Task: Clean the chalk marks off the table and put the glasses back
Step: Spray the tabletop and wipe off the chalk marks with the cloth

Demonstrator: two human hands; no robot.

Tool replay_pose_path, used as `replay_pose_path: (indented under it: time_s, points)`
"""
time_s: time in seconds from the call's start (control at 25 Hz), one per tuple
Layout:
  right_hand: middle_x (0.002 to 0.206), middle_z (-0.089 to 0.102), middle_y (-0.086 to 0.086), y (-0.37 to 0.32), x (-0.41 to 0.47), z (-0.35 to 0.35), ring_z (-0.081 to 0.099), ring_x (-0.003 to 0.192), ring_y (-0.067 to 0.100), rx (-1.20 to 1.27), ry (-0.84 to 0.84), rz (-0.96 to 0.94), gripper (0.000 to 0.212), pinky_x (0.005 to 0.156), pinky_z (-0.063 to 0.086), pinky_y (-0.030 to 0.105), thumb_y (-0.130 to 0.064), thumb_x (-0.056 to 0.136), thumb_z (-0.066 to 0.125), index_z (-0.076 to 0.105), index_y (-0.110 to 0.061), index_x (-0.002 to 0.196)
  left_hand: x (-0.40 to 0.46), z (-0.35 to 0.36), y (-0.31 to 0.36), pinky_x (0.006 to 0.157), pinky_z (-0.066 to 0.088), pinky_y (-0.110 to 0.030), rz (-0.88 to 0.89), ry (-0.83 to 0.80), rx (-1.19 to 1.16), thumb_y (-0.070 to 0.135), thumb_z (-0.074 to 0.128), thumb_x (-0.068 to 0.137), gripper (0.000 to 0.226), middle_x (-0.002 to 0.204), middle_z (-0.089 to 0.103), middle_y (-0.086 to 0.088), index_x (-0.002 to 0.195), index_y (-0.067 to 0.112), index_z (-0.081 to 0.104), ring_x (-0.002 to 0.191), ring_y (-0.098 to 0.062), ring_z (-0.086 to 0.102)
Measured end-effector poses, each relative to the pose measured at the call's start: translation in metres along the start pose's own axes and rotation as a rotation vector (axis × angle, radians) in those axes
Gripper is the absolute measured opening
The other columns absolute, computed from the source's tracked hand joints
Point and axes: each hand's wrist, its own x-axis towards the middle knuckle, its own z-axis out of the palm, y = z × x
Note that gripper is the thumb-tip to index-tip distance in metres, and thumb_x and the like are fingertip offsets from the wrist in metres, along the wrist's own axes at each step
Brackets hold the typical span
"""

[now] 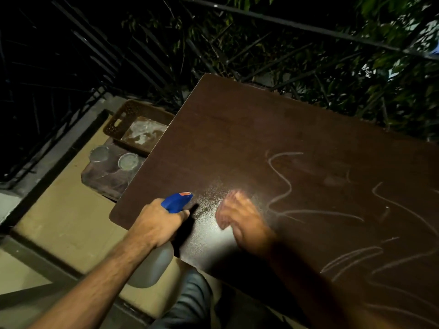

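Chalk marks (282, 186) cover most of the right half of the dark brown surface (237, 129), running as pale loops and strokes from the middle out to the right edge and down toward the near side. None of these lines looks wiped yet. Only a patch near the left near corner is wet: fine spray droplets (209, 205) glisten there under a bright spot of light.

The left hand (156, 224) has its fingers closed round the neck of a spray bottle (154, 264), whose blue trigger head (177, 201) points at the wet patch. The right hand (240, 217) lies on the surface just right of the droplets and is blurred; I cannot tell whether its fingers are spread flat or hold a cloth, since no cloth shows clearly.

The glasses (128, 161), two of them, stand off the surface on a low dark tray (104, 179) at floor level to the left, one (99, 153) a little farther left than the other. Beyond them sits a brown perforated basket (118, 115).

By my reading the task is at an early stage: wetting has begun at one corner, nearly all the chalk is left to remove, and both glasses are yet to be put back.
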Motion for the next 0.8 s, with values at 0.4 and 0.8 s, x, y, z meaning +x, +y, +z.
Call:
replay_pose_path:
  time_s: [0.4,0.8]
  points:
    - [0.153,0.047,0.001,0.052,0.063,-0.061,0.023,0.151,0.025,-0.028,0.148,0.269,0.047,0.124,0.017,0.051,-0.007,0.094,0.056,0.057,-0.03,0.135,-0.007,0.004,0.021,0.055,0.042,-0.029,0.015,0.009,-0.011,0.035,0.073,0.087,0.025,0.068,0.066,-0.005,0.079,0.012,0.066,0.059,-0.019,0.059]
    - [0.144,0.056,0.001,0.0,-0.045,0.019,0.037,0.145,0.032,-0.06,-0.087,-0.425,0.031,0.114,0.035,0.056,-0.024,0.108,0.033,0.056,-0.023,0.129,-0.004,0.006,0.065,0.057,0.043,-0.03,0.05,-0.002,-0.034,0.04,0.071,0.085,0.035,0.058,0.069,-0.006,0.077,0.007,0.068,0.055,-0.022,0.064]
